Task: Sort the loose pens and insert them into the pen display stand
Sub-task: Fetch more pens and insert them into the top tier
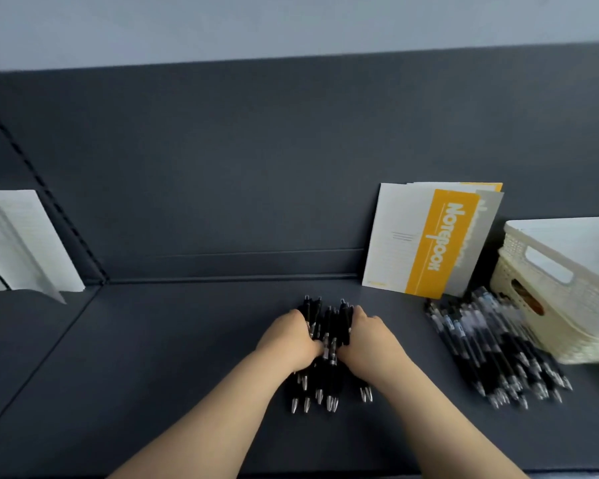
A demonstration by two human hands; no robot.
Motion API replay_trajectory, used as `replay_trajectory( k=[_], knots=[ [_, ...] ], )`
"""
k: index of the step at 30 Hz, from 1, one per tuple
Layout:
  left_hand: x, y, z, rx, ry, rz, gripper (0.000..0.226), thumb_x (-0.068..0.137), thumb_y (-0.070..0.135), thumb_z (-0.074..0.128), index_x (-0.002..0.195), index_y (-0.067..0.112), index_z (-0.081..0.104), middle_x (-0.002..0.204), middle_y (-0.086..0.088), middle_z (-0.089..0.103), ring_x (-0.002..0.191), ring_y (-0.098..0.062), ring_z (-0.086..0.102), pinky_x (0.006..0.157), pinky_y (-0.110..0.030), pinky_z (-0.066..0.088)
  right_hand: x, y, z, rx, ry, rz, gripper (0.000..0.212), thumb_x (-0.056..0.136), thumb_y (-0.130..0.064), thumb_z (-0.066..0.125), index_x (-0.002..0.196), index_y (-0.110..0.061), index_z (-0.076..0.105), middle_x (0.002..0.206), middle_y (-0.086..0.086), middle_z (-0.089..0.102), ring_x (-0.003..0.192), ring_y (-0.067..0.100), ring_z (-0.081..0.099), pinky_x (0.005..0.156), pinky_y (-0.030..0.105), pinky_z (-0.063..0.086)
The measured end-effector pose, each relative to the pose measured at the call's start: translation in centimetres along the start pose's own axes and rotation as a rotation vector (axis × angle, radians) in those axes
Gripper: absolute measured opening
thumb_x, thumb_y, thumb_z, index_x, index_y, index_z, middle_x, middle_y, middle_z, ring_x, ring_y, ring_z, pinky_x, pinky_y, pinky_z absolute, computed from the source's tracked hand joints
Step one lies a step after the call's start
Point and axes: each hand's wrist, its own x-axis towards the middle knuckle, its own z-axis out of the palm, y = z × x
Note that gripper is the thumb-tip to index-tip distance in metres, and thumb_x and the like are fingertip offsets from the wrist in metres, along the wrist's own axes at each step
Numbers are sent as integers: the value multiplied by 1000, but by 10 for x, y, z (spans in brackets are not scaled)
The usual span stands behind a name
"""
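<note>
While the person's hands are working on the dark shelf, the left hand (pixel 291 340) and the right hand (pixel 370 344) are clasping a bundle of black pens (pixel 329 319) directly between them, with fingers curling round its two flanks. The bundle's long axis is running straight away from the person. Silver tips are poking out below the wrists and clicker ends are showing beyond the knuckles. Both hands are equally near it. A second heap of pens (pixel 491 354) is lying well apart, out past the right hand, so that hand is nearer to it. No display stand is showing, so which way the bundle must travel cannot be told.
</note>
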Motion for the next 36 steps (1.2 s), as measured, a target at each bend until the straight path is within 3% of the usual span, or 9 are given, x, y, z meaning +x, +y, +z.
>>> replay_trajectory(
  k=[5, 10, 14, 18, 23, 27, 31, 34, 36],
  knots=[
    [-3, -12, -2, -209, 25, -76, 19, 78, 24, 62, 89, 13, 50, 87, -1, 56, 75, -18, 54, 65, -31, 45, -4, -2, -1, 16, 25, 39, 44, 84, -16, 51, 124, -8, 34, 111, 14, 48, 78, 27, 48, 65, 31, 42],
    [-10, -27, -5, -810, 70, -169, 4, 83, 10, 54, 81, 8, 50, 70, -4, 52, 66, -19, 48, 65, -31, 41, 0, 7, -7, 166, 101, -3, 57, 86, -12, 46, 140, -6, 29, 108, 13, 56, 76, 20, 47, 59, 26, 35],
    [-25, -34, -19, -1273, 57, -220, 15, 88, -4, 47, 85, 8, 56, 65, -6, 51, 51, -15, 52, 56, -29, 50, -4, 1, -17, 378, 185, -97, 28, 87, -7, 46, 113, -16, 50, 75, 1, 60, 60, 10, 50, 48, 20, 33],
    [-44, -42, -33, -1504, -75, -221, 15, 93, 4, 53, 101, 9, 65, 66, -4, 59, 54, -15, 58, 53, -27, 52, -21, -24, -19, 778, 43, -117, 12, 89, -4, 45, 79, -10, 50, 61, 6, 50, 52, 18, 43, 51, 28, 35],
    [-68, -60, -43, -1604, -97, -179, 16, 91, 2, 54, 91, 10, 68, 68, -6, 62, 63, -19, 62, 63, -32, 54, -46, -75, 4, 1086, -81, -221, 19, 94, -1, 43, 84, -8, 57, 67, 1, 61, 59, 11, 57, 58, 21, 48],
    [-93, -93, -60, -1575, 9, -102, 17, 91, 1, 52, 90, 7, 69, 82, -11, 68, 73, -22, 65, 69, -33, 52, -66, -124, 34, 1166, -74, -270, 16, 97, -6, 44, 91, -10, 58, 74, -4, 70, 70, 9, 66, 63, 29, 54],
    [-127, -146, -86, -1536, 104, -53, 19, 93, 5, 52, 101, 5, 69, 96, -13, 72, 87, -27, 70, 74, -38, 54, -88, -181, 68, 1116, -95, -288, 15, 97, -14, 46, 89, -15, 59, 79, -4, 69, 71, 9, 66, 61, 38, 55],
    [-156, -197, -111, -1492, 156, -38, 20, 93, 9, 54, 106, 8, 69, 102, -13, 72, 95, -28, 69, 75, -38, 54, -108, -231, 101, 989, -164, -335, 15, 97, -21, 46, 94, -12, 58, 88, 15, 68, 75, 23, 66, 70, 48, 55],
    [-176, -234, -130, -1496, 181, -34, 19, 93, 10, 55, 106, 11, 69, 101, -11, 73, 95, -26, 70, 76, -38, 54, -122, -269, 126, 964, -226, -357, 18, 98, -23, 45, 96, -13, 60, 92, 11, 71, 84, 22, 69, 81, 47, 56]
  ],
)
